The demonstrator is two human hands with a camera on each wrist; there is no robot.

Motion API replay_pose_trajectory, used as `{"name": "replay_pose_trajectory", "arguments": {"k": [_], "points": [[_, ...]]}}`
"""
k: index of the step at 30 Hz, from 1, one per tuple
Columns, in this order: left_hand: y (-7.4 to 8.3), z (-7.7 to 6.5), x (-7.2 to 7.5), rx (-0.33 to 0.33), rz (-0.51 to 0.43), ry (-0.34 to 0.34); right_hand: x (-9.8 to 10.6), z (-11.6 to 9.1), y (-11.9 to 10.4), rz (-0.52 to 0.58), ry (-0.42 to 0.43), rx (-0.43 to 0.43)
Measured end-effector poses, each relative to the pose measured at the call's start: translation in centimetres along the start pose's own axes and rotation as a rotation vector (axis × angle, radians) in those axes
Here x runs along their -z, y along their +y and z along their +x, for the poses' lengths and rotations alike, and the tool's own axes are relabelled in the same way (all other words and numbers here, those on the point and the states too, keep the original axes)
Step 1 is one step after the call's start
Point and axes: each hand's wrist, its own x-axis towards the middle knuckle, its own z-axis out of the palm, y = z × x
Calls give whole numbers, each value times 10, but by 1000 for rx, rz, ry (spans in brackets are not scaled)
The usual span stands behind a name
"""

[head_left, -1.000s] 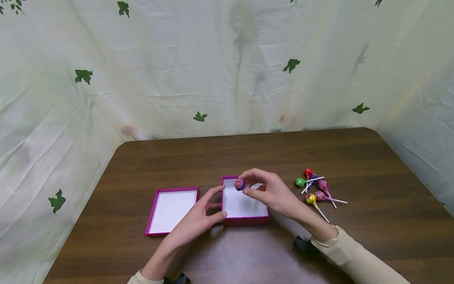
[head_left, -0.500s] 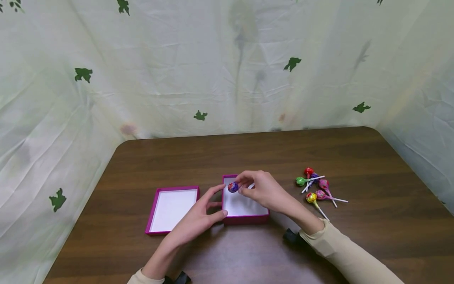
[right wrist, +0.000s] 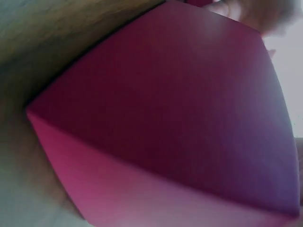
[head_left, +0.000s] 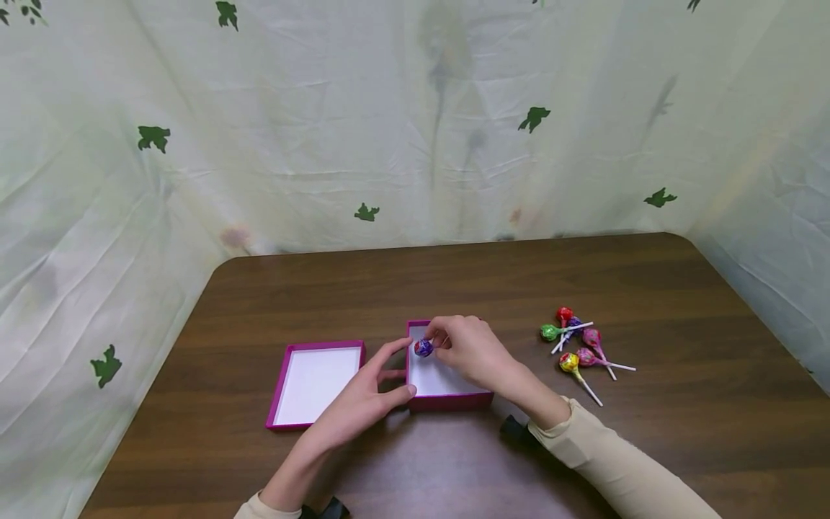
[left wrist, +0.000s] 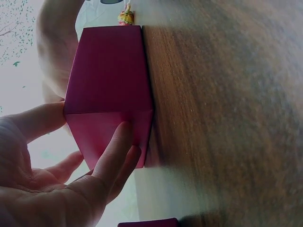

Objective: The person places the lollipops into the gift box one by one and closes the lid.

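Note:
In the head view, my right hand [head_left: 476, 353] pinches a lollipop with a blue-and-red wrapper [head_left: 424, 348]. The candy end points left over the inside of a magenta box [head_left: 450, 404] with a white lining; its stick is mostly hidden by the fingers. My left hand [head_left: 363, 400] rests against the box's left side, fingers extended. The left wrist view shows the left fingers [left wrist: 113, 153] lying on the box's side wall, the thumb at its top corner. Mostly the box's outer wall [right wrist: 165, 104] fills the right wrist view.
Left of the box lies a shallow magenta lid [head_left: 318, 382], white inside up. Several lollipops lie in a loose pile at the right, among them a green one [head_left: 549, 332], a red one [head_left: 565, 314] and a yellow one [head_left: 568, 362]. A pale curtain [head_left: 415, 130] hangs behind the wooden table [head_left: 259, 288].
My right hand has moved left and a little lower with the lollipop, bringing it nearer the box's left wall. The left hand and the box stay where they were.

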Motion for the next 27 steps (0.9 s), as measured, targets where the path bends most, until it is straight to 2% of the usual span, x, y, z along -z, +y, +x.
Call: {"name": "replay_pose_trajectory", "arguments": {"k": [5,19,27], "points": [[0,1,-1,-17,-1,-10,-6,1,-1,-32,12,0],[-3,-2,1,-29,-19,2,-15,9,-3,-12,-7,-63],[-2,0,-1,-10,-33,2,-16,8,-3,-55,29,-96]]}}
